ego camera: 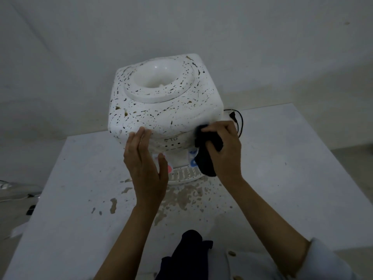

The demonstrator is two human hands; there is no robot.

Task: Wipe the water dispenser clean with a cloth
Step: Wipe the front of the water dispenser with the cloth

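A white tabletop water dispenser (161,110) stands on a white table (282,168), its top and front speckled with brown dirt. My right hand (226,150) grips a dark cloth (205,158) and holds it against the dispenser's front right corner, above the blue tap (192,161). The cloth's tail hangs down over the drip tray (181,175). My left hand (144,164) has straight fingers, with its fingertips against the front left of the dispenser, partly hiding the red tap (169,168).
Brown stains mark the table in front of the dispenser. A black power cord (238,120) lies behind the dispenser's right side. Another dark cloth (187,253) sits at the near table edge. Cables lie on the floor at the left. A wall stands close behind.
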